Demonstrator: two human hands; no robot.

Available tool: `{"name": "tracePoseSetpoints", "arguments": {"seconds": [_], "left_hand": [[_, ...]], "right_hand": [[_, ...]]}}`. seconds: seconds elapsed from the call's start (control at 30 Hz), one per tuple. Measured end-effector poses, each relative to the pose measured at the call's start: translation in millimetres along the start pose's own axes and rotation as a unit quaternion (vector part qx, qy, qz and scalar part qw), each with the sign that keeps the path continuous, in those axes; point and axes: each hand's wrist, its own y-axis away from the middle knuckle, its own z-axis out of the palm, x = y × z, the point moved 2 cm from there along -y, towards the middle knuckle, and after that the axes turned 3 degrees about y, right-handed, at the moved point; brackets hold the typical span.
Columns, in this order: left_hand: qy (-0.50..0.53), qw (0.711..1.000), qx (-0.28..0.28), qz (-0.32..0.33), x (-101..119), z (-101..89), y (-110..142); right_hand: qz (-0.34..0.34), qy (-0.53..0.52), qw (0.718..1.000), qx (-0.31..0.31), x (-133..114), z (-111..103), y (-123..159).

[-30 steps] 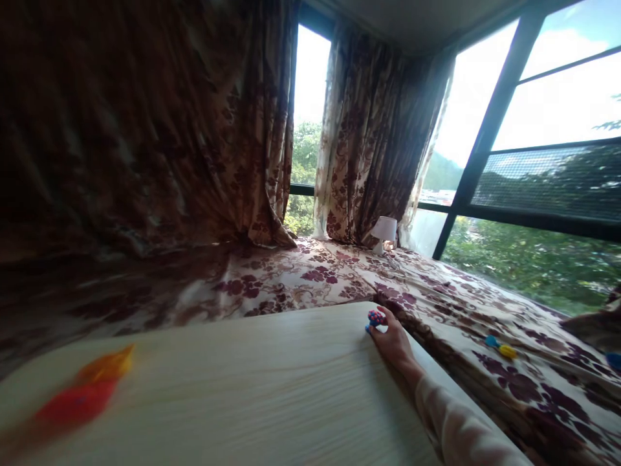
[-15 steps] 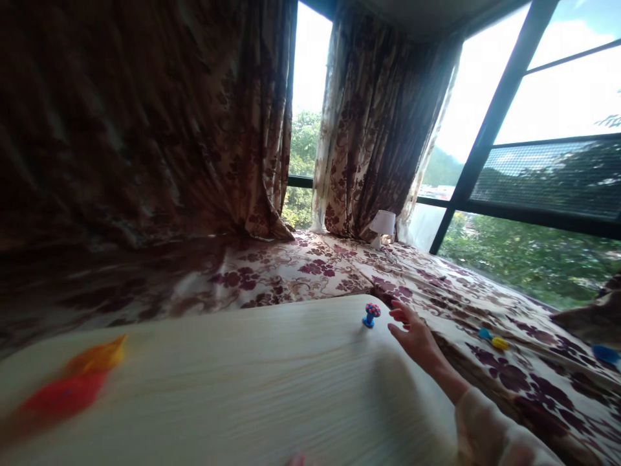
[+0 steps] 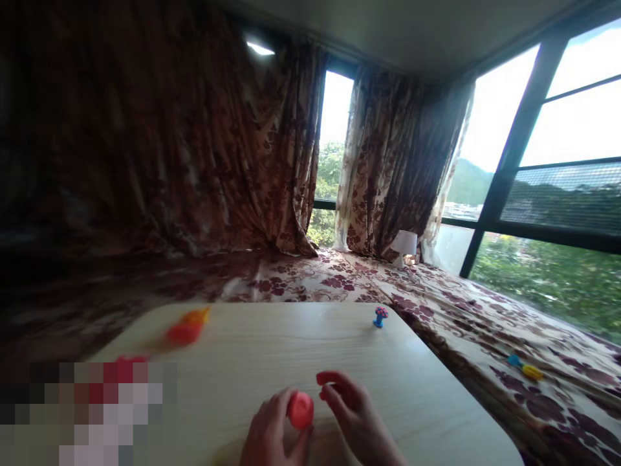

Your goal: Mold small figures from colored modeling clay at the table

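My left hand [image 3: 274, 427] is closed around a small red round lump [image 3: 301, 411], low at the middle of the table. Just right of it, my right hand [image 3: 352, 408] has its fingers bent and apart, with a small gap to the lump. At the far right corner of the pale wooden table [image 3: 252, 362] stands a little blue figure [image 3: 380, 317] shaped like a mushroom, its cap dotted pink. A blurred red and orange object [image 3: 188, 327] with a yellow tip lies at the far left.
Floral cloth [image 3: 460, 330] spreads beyond the table, with a blue and yellow item [image 3: 526, 367] on it at the right. A white lamp [image 3: 404, 244] stands near the curtains [image 3: 388, 162]. The lower left corner is pixelated, hiding what is there.
My right hand has come back from beside the mushroom figure to the near middle. My left hand now shows, holding the red lump. The view has shifted left and up.
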Motion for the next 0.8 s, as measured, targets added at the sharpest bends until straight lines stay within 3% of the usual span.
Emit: {"name": "tracePoseSetpoints", "arguments": {"seconds": [0.13, 0.3, 0.4, 0.5, 0.67, 0.8], "left_hand": [[-0.018, 0.999, 0.027, -0.001, 14, -22.7, -4], [-0.018, 1.0, 0.012, 0.022, 28, -30.8, -3], [-0.029, 0.999, -0.046, 0.006, 29, -35.9, 0], [-0.088, 0.985, -0.143, -0.025, 27, -50.0, 3], [-0.181, 0.94, -0.285, -0.057, 21, -67.2, 12], [-0.189, 0.932, -0.308, -0.022, 8, -59.6, 19]], "right_hand": [[-0.012, -0.009, 0.997, -0.072, -16, 36, 5], [0.029, -0.069, 0.993, -0.092, -14, 44, 4], [-0.008, -0.022, 0.996, -0.083, -8, 35, 3], [-0.054, 0.106, 0.992, -0.028, -3, 22, 4], [-0.141, 0.307, 0.94, -0.043, -6, 19, 14], [-0.178, 0.368, 0.912, -0.038, -15, 26, 26]]}}
